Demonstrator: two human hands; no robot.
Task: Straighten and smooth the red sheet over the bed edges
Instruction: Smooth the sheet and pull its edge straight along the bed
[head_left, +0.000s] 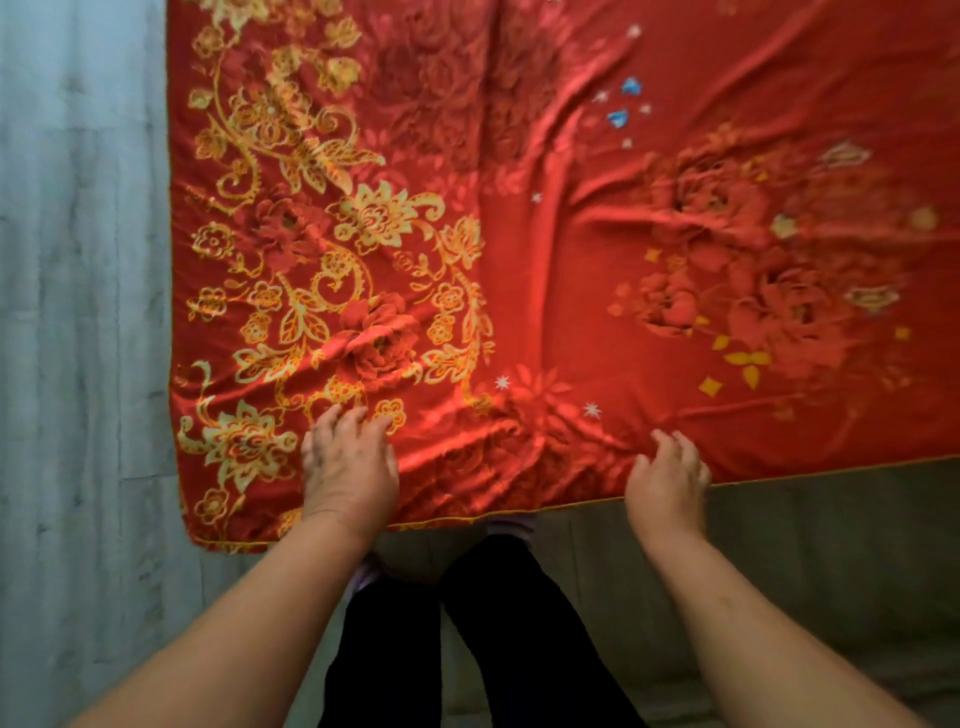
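The red sheet (545, 270), shiny with gold floral scrolls on its left part and darker red flowers on the right, covers the bed and fills the upper view. Its gold-piped near edge runs along the bed's front side, rising to the right. Long wrinkles run up the middle, and small creases bunch between my hands. My left hand (349, 462) lies palm down on the sheet near the front left corner, fingers spread. My right hand (669, 475) rests on the sheet's near edge, fingers loosely curled; whether they pinch the fabric is unclear.
A pale blue-grey wall or curtain (78, 312) runs along the bed's left side. Below the sheet's edge lies a grey-green floor (831, 571). My legs in dark trousers (467, 649) stand close against the bed's front.
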